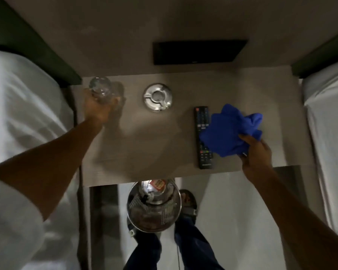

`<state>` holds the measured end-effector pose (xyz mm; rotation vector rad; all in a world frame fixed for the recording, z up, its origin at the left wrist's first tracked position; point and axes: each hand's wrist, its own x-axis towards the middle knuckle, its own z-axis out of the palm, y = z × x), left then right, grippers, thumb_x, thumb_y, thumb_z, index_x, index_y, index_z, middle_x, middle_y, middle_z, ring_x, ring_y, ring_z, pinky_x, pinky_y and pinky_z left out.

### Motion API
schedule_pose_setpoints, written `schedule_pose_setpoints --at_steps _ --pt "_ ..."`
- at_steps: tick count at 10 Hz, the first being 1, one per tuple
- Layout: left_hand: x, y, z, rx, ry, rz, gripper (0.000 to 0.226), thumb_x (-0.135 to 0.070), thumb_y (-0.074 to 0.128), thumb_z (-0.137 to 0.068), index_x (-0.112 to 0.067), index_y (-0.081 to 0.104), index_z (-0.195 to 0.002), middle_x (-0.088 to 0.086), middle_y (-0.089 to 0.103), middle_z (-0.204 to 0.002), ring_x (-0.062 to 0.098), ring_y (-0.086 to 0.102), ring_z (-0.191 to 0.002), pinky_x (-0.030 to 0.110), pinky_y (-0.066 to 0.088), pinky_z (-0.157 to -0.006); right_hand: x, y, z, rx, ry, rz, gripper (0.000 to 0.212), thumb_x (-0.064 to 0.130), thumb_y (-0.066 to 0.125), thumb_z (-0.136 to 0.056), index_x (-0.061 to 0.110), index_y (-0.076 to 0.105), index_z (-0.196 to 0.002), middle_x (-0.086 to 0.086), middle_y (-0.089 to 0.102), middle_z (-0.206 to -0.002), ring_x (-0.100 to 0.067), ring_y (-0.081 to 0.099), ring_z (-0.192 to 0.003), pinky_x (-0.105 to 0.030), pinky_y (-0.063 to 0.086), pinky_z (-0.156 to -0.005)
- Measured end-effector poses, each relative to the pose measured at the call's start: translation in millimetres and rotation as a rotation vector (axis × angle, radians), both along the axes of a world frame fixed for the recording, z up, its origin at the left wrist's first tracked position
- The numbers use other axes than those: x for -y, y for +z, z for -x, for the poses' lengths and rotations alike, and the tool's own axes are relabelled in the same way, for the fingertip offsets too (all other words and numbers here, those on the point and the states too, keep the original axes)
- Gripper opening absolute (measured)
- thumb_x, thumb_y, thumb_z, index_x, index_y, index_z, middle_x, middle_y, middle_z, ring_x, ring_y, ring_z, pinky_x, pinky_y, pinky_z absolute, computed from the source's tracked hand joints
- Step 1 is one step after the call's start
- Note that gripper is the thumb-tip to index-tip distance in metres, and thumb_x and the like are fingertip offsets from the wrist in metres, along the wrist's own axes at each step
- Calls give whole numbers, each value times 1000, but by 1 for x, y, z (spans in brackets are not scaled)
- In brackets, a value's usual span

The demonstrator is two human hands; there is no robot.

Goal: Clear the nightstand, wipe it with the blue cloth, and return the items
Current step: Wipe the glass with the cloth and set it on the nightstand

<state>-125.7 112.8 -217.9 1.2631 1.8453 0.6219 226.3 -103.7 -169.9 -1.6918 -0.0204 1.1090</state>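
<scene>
Your left hand grips a glass; your right hand clutches the blue cloth. Beside it the remote lies lengthwise front-to-back on the nightstand.

Nightstand: front and centre of the top lie bare, giving an open run from the front edge back to the ashtray, which stands alone near the rear middle. Rear left corner is taken up by a clear glass gripped in the left hand; the gap between glass and ashtray is passable. Right portion is obstructed by the remote control, lying front-to-back, with the blue cloth bunched in the right hand overlapping its right edge. Beds flank both sides closely. Below the front edge, a metal waste bin blocks the floor approach at the middle
</scene>
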Motion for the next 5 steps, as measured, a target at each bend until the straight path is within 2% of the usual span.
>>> schedule_pose_setpoints --at_steps 1,2,3,4,5 --pt "17 -3 -10 12 31 -39 78 -45 85 -68 -25 45 -132 6 53 -138 17 55 -122 28 49 -102 30 -5 -55 58 -64 10 46 17 61 -87 7 51 -131 -4 61 -120 -3 68 -90 -17 55 -68" --pt "51 -3 -21 -126 131 -96 87 -47 73 -79 -10 32 -146 12 44 -147 25 45 -133 29 39 -110 63 -27 -103 118 -139 75 58 23 74 -71 13 56 -125 -6 65 -118 -20 67 -102 -34 57 -79" --pt "81 1 -28 -337 76 -233 68 -50 58 -79 -4 45 -128 22 52 -128 35 53 -115 43 45 -99 79 -43 -134 239 -77 119 13 9 55 -88 14 59 -98 -3 61 -89 -9 64 -72 -24 54 -59" --pt "96 7 -34 -423 -41 -400 48 -36 56 -83 0 52 -115 26 56 -112 39 55 -104 46 43 -90 97 -64 -162 392 69 336 8 30 60 -89 25 55 -85 8 64 -71 -1 62 -55 -29 47 -62" --pt "110 25 -49 -537 -202 -400 44 -34 56 -89 -1 52 -119 26 55 -118 40 52 -110 47 38 -94 104 -72 -159 685 306 615 79 78 48 -74 9 53 -112 -16 66 -97 -35 64 -86 -51 48 -83"
